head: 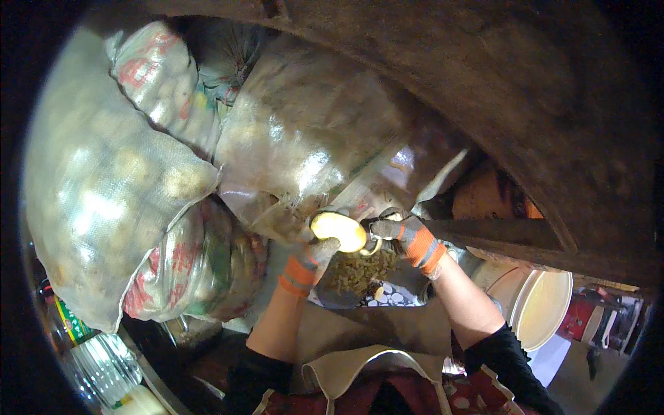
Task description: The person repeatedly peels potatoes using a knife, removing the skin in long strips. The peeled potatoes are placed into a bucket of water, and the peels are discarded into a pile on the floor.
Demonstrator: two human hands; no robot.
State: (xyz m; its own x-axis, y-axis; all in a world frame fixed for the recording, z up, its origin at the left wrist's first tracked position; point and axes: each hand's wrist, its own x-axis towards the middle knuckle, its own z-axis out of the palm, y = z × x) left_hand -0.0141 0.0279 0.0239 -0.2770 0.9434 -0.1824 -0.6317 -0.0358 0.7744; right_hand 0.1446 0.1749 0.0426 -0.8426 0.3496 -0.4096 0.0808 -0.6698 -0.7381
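My left hand (317,252), in a dark glove with an orange cuff, grips a pale yellow peeled potato (338,231), its thumb across the near side. My right hand (402,233), gloved alike, is closed around a small peeler (371,234) at the right end of the potato; much of the tool is hidden by the fingers. A thin curled strip of peel (372,248) hangs beneath it. Below both hands lies a heap of peelings (358,270) in a dark container whose outline is unclear.
Large woven sacks (104,197) filled with round produce stand at the left, one bearing red writing (176,270). A big brown sack (306,129) rises in front. At the right are a lidded bucket (542,310) and a dark wooden beam (508,233). Bottles (101,365) stand at lower left.
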